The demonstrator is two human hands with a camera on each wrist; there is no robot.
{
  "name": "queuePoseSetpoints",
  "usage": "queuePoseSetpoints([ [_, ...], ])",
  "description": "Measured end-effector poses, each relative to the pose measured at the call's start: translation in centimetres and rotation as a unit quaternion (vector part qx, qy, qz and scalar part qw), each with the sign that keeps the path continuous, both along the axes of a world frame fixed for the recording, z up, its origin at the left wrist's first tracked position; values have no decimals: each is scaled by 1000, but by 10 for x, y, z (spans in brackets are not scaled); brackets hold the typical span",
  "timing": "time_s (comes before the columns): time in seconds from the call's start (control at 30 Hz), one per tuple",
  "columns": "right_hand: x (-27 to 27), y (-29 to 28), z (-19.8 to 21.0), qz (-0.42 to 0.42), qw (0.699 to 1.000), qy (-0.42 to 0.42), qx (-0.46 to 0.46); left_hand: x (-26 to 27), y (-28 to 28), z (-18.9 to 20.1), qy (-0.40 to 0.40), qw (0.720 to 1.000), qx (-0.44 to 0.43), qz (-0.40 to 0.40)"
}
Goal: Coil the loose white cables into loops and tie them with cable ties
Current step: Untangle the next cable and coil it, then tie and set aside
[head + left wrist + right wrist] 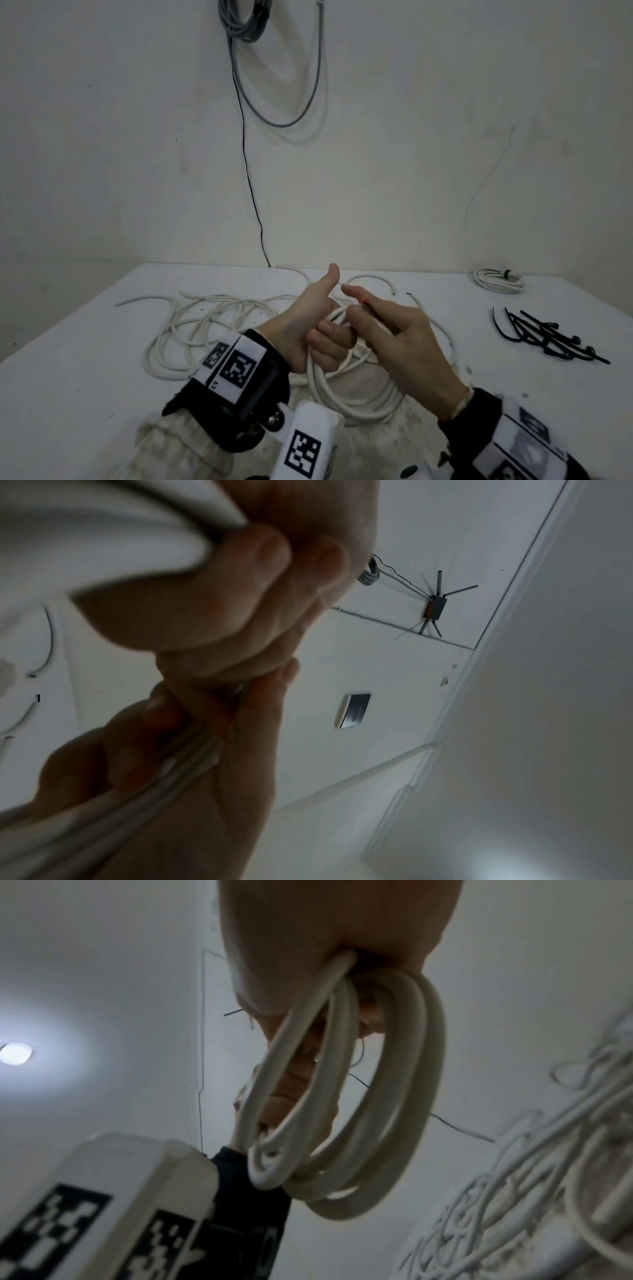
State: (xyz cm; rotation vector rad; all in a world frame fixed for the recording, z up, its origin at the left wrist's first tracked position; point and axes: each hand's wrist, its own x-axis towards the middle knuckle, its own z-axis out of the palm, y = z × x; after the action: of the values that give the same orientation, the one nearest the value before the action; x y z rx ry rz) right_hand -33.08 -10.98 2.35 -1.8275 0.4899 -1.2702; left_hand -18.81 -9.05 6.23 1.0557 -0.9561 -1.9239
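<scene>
While the left hand [317, 329] clenches the top of the coiled white round cable [356, 397], thumb up, the right hand [400, 339] pinches a strand there. Springy, light cable; hold where turns bunch. Beyond, loose white cable [212, 318] sprawls on the white table [85, 359]; black cable ties [548, 337] lie right.

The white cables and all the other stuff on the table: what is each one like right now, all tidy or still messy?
coil in the hands: looped several times, not tied.
loose white cable: sprawled in a tangle on the table.
finished bundle: coiled, tied with a black tie.
black cable ties: unused, lying in a pile.
left hand: grips the coil, thumb up.
right hand: pinches the cable at the coil's top.
grey cable: coiled, hanging on the wall.
</scene>
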Motion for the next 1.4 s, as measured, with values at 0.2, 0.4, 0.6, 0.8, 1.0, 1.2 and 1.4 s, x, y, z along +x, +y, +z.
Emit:
queuePoseSetpoints([
  [0.2,-2,4,0,41,989,-98,100,-3,-6,2,-66,998,11,-7],
  [0.4,-2,-1,2,46,979,-129,150,-1,-6,11,-39,999,-3,-23],
  [0.6,-4,-20,9,-65,974,-170,133,4,-5,-4,-173,952,-226,111],
  [0.8,8,-39,-4,-103,956,-191,199,-18,-19,-32,-101,912,-310,249],
  [1.0,2,-68,-7,-83,976,-150,132,-18,-43,-33,70,937,-251,232],
  [1.2,0,-105,-12,-127,974,-13,-188,-8,-71,-40,59,940,-236,239],
  [1.4,0,-124,-25,-211,889,93,-396,1,-84,-45,-1,943,-239,232],
])
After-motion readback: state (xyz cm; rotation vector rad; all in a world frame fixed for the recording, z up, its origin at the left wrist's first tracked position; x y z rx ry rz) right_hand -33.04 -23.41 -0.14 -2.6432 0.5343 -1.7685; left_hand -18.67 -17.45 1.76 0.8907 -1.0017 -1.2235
